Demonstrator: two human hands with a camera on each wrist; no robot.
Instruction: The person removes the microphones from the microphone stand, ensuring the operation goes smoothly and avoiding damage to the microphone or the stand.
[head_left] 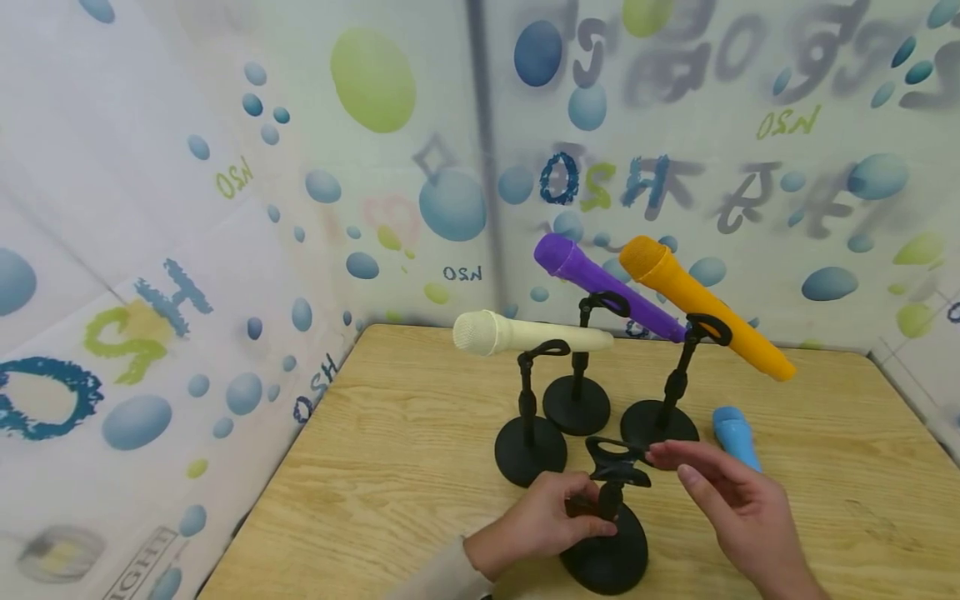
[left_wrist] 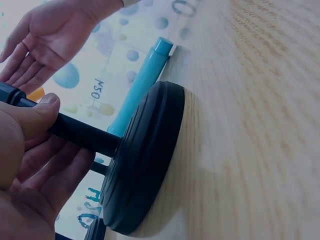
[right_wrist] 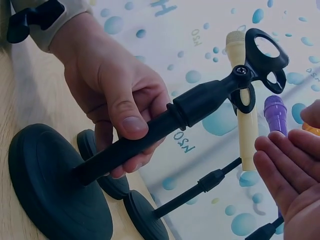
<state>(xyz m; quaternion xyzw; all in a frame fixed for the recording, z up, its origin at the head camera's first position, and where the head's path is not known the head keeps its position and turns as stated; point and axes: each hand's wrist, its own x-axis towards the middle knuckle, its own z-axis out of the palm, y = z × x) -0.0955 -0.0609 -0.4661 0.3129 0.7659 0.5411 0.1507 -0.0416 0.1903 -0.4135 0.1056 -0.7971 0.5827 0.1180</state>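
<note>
My left hand grips the pole of a black microphone stand at the front of the table, thumb and fingers around it. The stand's round base rests on the wood, and its clip holds no microphone. Beside that clip is my right hand, fingers nearly straight and thumb apart, with nothing held. In the right wrist view its palm shows near the clip; I cannot tell whether it touches. Behind the right hand, a blue microphone lies on the table, partly hidden by that hand.
Three more black stands stand behind, carrying a white microphone, a purple microphone and an orange microphone, all slanted or level. The wooden table meets patterned wall sheets at its back and left edges.
</note>
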